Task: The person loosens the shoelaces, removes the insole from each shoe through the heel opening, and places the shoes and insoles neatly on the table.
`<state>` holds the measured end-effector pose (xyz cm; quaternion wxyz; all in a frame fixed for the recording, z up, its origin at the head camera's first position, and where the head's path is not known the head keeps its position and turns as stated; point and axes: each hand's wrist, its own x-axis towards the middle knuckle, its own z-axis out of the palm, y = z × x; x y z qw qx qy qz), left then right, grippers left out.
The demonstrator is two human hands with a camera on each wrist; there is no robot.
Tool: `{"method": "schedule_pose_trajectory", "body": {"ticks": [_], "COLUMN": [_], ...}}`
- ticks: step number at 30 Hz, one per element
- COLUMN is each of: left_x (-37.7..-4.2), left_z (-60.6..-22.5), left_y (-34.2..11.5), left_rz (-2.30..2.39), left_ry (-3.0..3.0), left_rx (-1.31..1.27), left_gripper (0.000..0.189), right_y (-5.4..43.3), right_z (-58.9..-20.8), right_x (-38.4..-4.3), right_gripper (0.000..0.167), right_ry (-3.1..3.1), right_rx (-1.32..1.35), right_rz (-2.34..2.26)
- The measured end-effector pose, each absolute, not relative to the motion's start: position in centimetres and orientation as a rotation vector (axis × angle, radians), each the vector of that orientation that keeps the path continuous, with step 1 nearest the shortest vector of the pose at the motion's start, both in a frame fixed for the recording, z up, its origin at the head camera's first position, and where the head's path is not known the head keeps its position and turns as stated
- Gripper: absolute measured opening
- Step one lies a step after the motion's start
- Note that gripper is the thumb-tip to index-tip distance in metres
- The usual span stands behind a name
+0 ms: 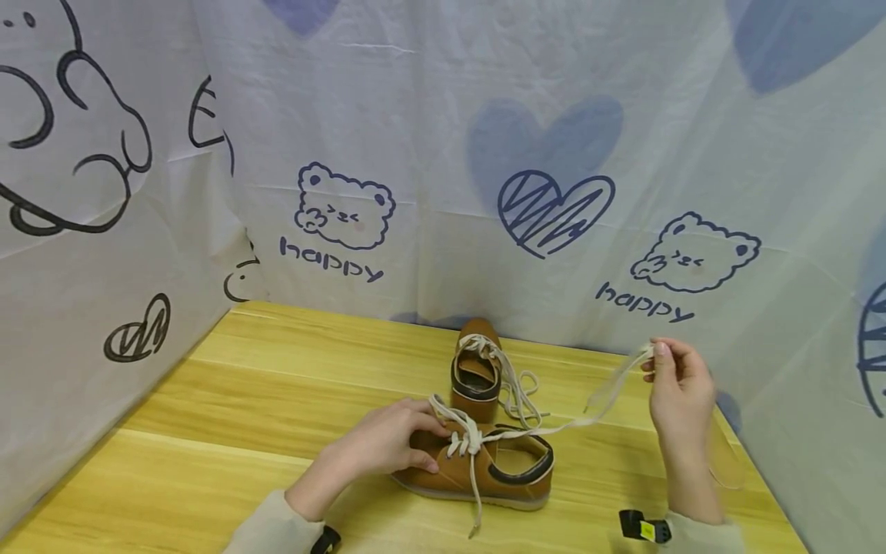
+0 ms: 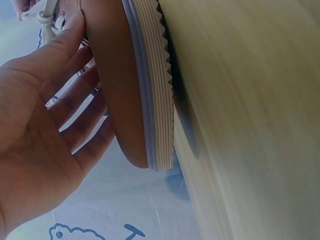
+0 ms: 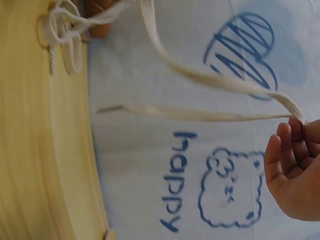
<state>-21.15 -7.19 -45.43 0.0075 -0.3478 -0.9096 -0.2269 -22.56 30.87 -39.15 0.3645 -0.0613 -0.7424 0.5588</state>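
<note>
A brown lace-up shoe (image 1: pixel 515 483) with a dark collar stands on the table, toe to the left. My left hand (image 1: pixel 384 438) holds its front part, thumb on the near side and fingers over the far side; the left wrist view shows the toe and ridged sole (image 2: pixel 159 95) up close. Off to the right, my right hand (image 1: pixel 681 388) pinches a cream shoelace (image 3: pixel 210 79) between thumb and fingers. That lace runs up from a crossing over the tongue, its tipped end (image 3: pixel 111 108) hanging loose. The other lace end (image 1: pixel 474 496) drapes down the shoe's near side.
A matching brown shoe (image 1: pixel 476 406) stands just behind, its loose laces (image 1: pixel 521 388) trailing on the table to its right. The wood-grain table (image 1: pixel 228 400) meets a printed white cloth (image 1: pixel 443 261) at the back and sides.
</note>
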Motion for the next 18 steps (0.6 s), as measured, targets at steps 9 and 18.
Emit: {"method": "schedule_pose_trajectory", "body": {"ticks": [9,18], "left_x": [-21.2,-21.2], "left_z": [-45.6,-45.6], "left_y": [-7.1,-7.1], "left_rz": [-0.708,-0.702], "left_ry": [-2.849,-2.850], "left_rx": [-1.081,-1.081], "left_gripper": [0.046,0.047], "right_y": [26.8,24.6], "right_z": [-41.2,-43.4], "right_x": [-23.3,-24.1], "right_gripper": [0.024,0.022], "right_ry": [-2.145,-2.473], "right_rx": [0.011,0.153], "right_rz": [1.288,1.176]}}
